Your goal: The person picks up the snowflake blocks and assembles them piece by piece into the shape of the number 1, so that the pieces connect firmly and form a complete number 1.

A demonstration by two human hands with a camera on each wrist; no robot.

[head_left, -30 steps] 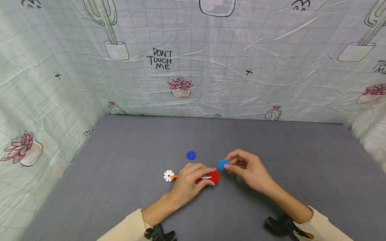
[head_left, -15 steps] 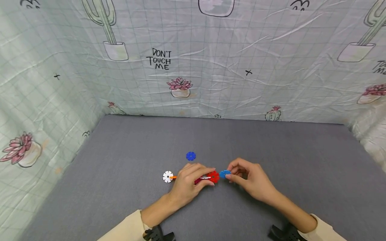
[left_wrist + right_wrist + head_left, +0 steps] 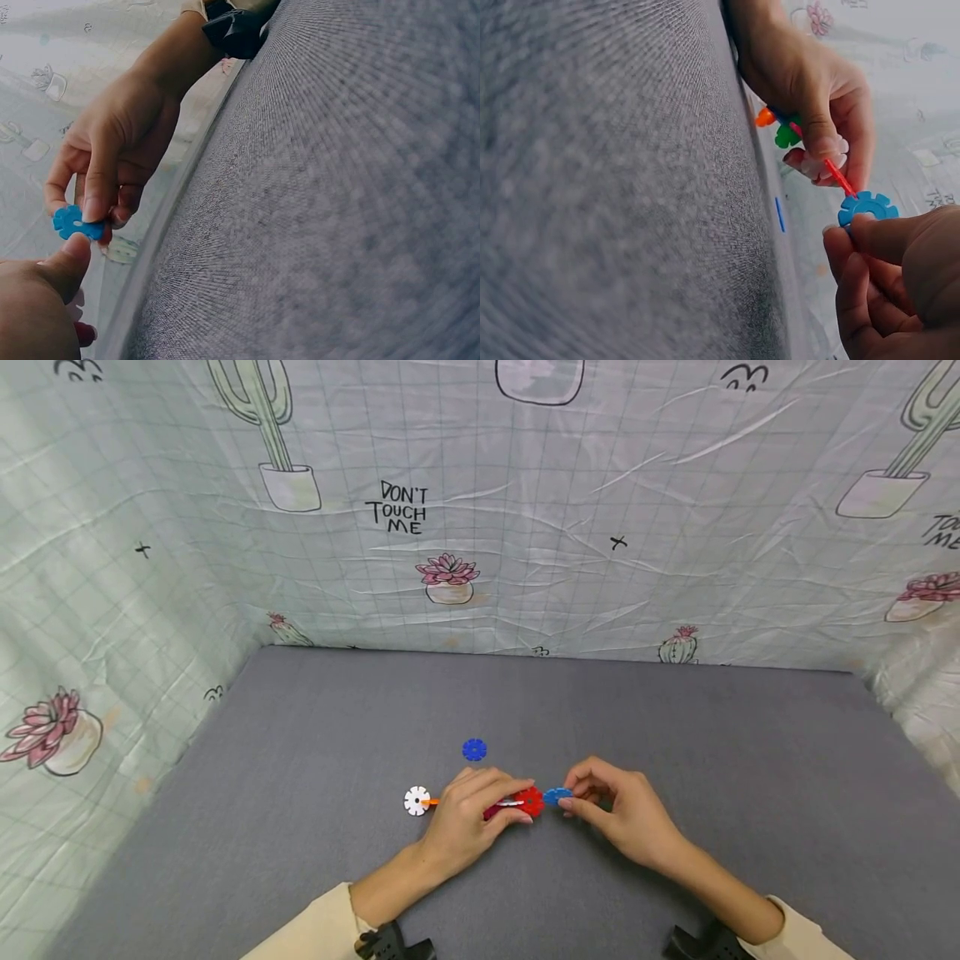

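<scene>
My left hand (image 3: 467,814) holds a row of linked, notched plastic discs between thumb and fingers. A red disc (image 3: 531,802) forms its right end and a white disc (image 3: 413,802) its left end, beside an orange disc (image 3: 431,802). Most of the middle is hidden under the hand; a green disc (image 3: 785,137) shows there in the right wrist view. Thumb and fingers of my right hand (image 3: 626,810) pinch a light blue notched disc (image 3: 556,796). Its edge meets the red disc's edge, the two planes at an angle; how deep the notches mesh I cannot tell.
A dark blue notched disc (image 3: 474,749) lies flat on the grey tabletop (image 3: 360,718), beyond my left hand. Behind and beside the table hangs a printed cloth (image 3: 525,585). Black devices (image 3: 397,943) are strapped at both wrists.
My right hand has come nearer to me and slightly left, bringing the light blue disc from above and apart to the red disc's edge. The left hand has stayed in place.
</scene>
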